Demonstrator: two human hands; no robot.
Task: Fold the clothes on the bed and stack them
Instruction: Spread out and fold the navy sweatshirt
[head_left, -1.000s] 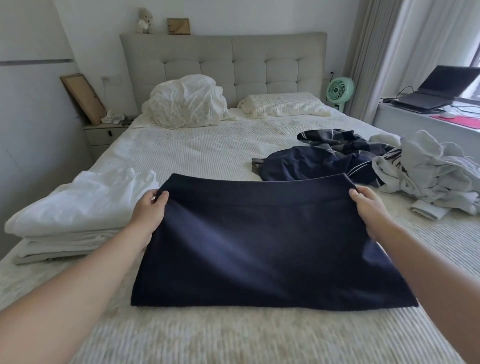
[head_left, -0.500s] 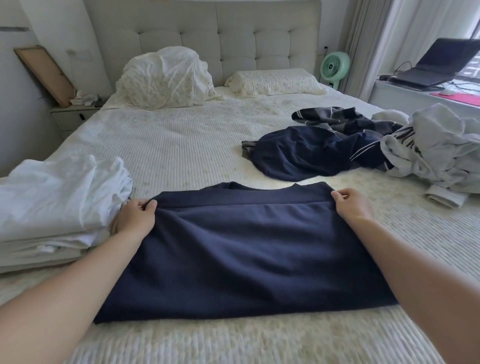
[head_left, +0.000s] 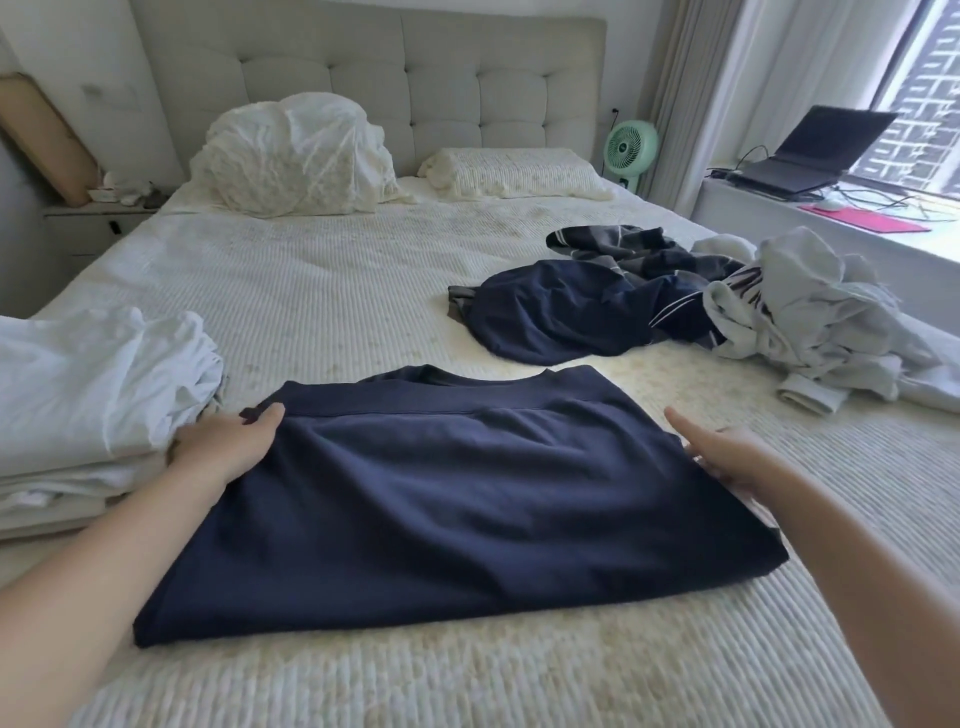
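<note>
**Presently: navy garment folded flat, one hand gripping, one released**

Presently the left hand (head_left: 223, 447) grips the far left corner of the navy garment (head_left: 457, 499), thumb on top of the cloth and fingers tucked beneath the edge. The right hand (head_left: 727, 457) is released: fingers straight, index extended forward, the palm's edge resting along the garment's right side with nothing held.

The navy garment lies flat on the bed (head_left: 322, 301) as a folded rectangle, hem band turned to the far side, directly between the two forearms.

Just beside the left hand, touching its knuckles, stands a stack of folded white clothes (head_left: 88, 395), its top piece rumpled. Beyond the garment on the right lies an unfolded heap: a dark blue piece (head_left: 561, 312), a dark striped piece (head_left: 639, 249) behind it, and pale grey clothes (head_left: 821, 317) at the bed's right edge.

At the headboard (head_left: 415, 78) rest a bunched white duvet (head_left: 296, 150) and a pillow (head_left: 514, 171). A green fan (head_left: 631, 145) stands beside the bed; a laptop (head_left: 815, 150) sits open on the window ledge.
</note>
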